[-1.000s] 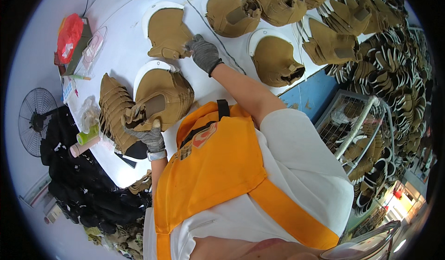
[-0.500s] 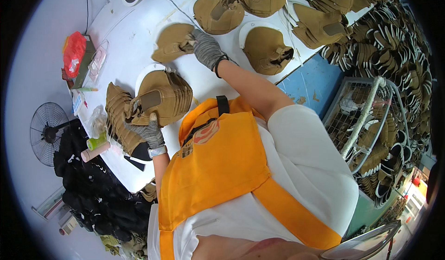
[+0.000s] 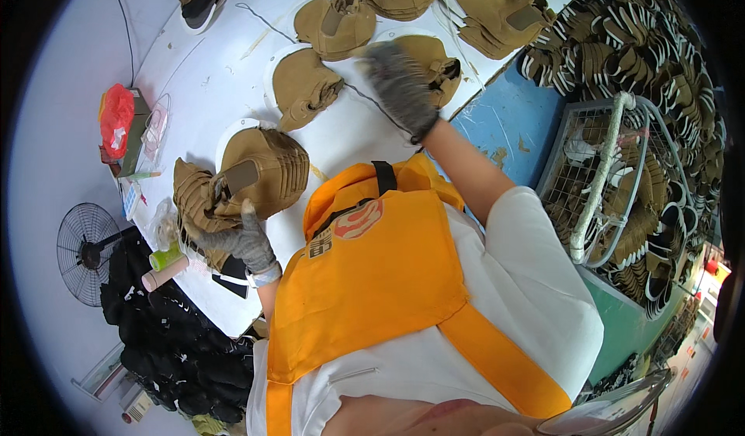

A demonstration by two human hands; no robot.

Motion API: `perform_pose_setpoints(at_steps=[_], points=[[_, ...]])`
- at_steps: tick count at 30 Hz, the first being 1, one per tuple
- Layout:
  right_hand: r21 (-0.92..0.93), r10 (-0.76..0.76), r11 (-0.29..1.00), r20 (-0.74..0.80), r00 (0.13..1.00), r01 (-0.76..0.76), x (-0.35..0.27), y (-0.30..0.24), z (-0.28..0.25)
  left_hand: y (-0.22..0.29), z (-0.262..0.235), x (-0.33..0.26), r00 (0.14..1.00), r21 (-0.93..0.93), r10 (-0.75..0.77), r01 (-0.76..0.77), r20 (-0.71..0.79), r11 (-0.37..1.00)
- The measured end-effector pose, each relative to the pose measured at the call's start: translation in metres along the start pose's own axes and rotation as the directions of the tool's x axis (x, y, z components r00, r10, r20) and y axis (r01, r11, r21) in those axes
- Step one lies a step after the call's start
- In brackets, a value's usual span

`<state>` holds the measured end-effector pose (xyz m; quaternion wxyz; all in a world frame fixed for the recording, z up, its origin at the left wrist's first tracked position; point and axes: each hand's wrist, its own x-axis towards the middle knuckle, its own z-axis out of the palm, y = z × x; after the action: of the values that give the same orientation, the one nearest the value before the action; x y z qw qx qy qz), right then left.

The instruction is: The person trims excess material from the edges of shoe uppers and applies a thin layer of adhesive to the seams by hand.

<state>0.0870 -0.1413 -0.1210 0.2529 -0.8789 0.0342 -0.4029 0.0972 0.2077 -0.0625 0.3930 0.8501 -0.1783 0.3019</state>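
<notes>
My left hand [image 3: 242, 242], in a grey knit glove, has its thumb and fingers spread against the near side of brown shoe uppers. These are a nested stack [image 3: 268, 170] with a white rim and another row of uppers [image 3: 194, 191] left of it. My right hand [image 3: 400, 86], also gloved, is smeared by motion, so its fingers cannot be made out. It passes in front of a brown upper [image 3: 427, 52] and partly hides it. Left of that hand, a single brown upper [image 3: 303, 85] with a white edge lies on the white table [image 3: 209, 86].
More brown upper stacks [image 3: 334, 24] stand along the table's far side. At right are a wire basket cart [image 3: 613, 180] and a large heap of uppers [image 3: 652, 71]. A red bag [image 3: 118, 118], a fan [image 3: 87, 253] and a black pile [image 3: 171, 335] are at left.
My right hand has left the single upper and moved right. That upper now lies turned, with its white edge showing. My left hand's fingers have spread beside the stack.
</notes>
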Motion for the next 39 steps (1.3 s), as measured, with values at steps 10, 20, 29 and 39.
perform_pose_setpoints(at_steps=[10, 20, 29, 39], points=[[-0.128, 0.619, 0.78, 0.306, 0.724, -0.613, -0.045, 0.122, -0.09, 0.104, 0.089, -0.001, 0.691, -0.499, 0.281, 0.133, 0.666, 0.856], [-0.152, 0.613, 0.785, 0.331, 0.717, -0.601, 0.019, 0.076, -0.107, 0.122, 0.182, 0.007, 0.534, -0.493, 0.126, 0.63, 0.836, 0.6], [0.073, 0.605, 0.778, 0.177, 0.776, -0.624, 0.022, 0.056, -0.113, 0.083, 0.242, -0.006, 0.038, -0.025, -0.212, 0.998, 0.977, 0.06], [0.434, 0.363, 0.819, 0.113, 0.925, -0.375, 0.021, -0.002, -0.151, 0.099, 0.203, 0.013, 0.261, -0.071, 0.258, 0.818, 0.93, -0.571]])
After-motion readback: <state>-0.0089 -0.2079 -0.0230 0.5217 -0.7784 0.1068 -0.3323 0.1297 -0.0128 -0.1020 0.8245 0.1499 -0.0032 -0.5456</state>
